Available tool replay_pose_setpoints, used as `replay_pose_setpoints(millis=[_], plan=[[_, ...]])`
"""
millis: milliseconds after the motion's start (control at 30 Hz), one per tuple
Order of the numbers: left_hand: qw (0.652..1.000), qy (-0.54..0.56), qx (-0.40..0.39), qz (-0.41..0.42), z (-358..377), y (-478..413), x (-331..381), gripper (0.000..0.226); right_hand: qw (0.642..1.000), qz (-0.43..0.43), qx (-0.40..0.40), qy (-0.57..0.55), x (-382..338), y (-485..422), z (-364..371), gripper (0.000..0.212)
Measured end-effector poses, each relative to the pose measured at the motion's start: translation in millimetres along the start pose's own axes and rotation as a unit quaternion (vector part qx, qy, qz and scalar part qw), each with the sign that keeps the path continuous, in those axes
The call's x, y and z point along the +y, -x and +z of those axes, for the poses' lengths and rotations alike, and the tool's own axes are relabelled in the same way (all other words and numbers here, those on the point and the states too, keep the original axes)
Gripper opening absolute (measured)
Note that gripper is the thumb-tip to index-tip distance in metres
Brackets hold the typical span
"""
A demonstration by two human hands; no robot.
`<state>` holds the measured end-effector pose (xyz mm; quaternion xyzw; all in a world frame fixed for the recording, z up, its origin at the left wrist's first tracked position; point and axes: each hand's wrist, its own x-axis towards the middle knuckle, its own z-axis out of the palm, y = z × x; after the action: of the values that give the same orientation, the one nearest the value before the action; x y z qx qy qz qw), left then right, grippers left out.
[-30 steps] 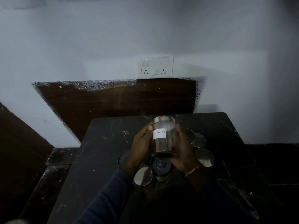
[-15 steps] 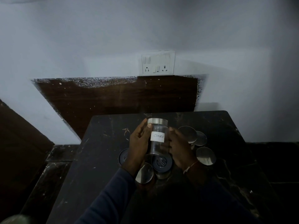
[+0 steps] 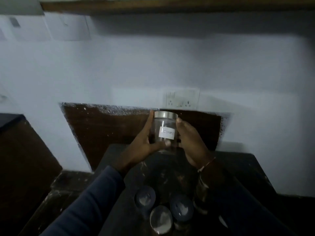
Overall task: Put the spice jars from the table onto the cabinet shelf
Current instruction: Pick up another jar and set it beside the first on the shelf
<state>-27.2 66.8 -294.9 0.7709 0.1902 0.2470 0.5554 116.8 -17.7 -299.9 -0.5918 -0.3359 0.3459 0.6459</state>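
A clear glass spice jar (image 3: 166,123) with a silver lid and a white handwritten label is held upright in the air above the dark table (image 3: 242,169). My left hand (image 3: 144,142) grips its left side and bottom. My right hand (image 3: 189,142) grips its right side. Several other jars with round lids (image 3: 161,221) stand on the table near the bottom of the view. A dark wooden edge (image 3: 170,5) of what may be the cabinet runs along the top of the frame.
A white wall with a switch and socket plate (image 3: 182,99) is behind the jar. A dark wooden panel (image 3: 105,130) leans against the wall behind the table. A dark cabinet (image 3: 20,150) stands at the left. The picture is dim and blurred.
Both hands have lifted the labelled jar up and away from the table. My view has tilted upward, so the other jars now sit at the bottom and a wooden edge appears on top.
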Motion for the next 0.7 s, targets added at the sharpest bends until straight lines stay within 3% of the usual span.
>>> replay_pose_setpoints(millis=[67,200,267,367,500,633,700], plan=[[0.996,-0.082,-0.017,0.029,-23.6,-11.5,30.2,0.122,0.998,-0.056,-0.007,0.033,-36.3,-16.8,12.5,0.036],[0.977,-0.166,0.036,0.129,-79.2,-38.7,104.9,0.122,0.976,-0.193,-0.021,0.098,-135.8,-41.5,41.6,0.042],[0.964,-0.181,0.072,0.18,-105.6,-52.8,146.7,0.12,0.946,-0.289,-0.031,0.144,-191.7,-46.8,57.0,0.049],[0.936,-0.203,0.112,0.265,-154.7,-79.8,204.5,0.119,0.89,-0.411,-0.025,0.196,-272.1,-64.8,86.8,0.039],[0.93,-0.223,0.133,0.259,-211.6,-123.2,241.5,0.118,0.873,-0.437,-0.021,0.218,-334.7,-119.4,124.0,0.035],[0.935,-0.263,0.158,0.177,-263.6,-173.1,240.6,0.122,0.874,-0.42,-0.004,0.244,-354.5,-191.8,165.4,0.032],[0.92,-0.327,0.17,0.134,-277.6,-188.4,234.3,0.118,0.876,-0.407,0.014,0.258,-348.3,-222.1,179.8,0.032]])
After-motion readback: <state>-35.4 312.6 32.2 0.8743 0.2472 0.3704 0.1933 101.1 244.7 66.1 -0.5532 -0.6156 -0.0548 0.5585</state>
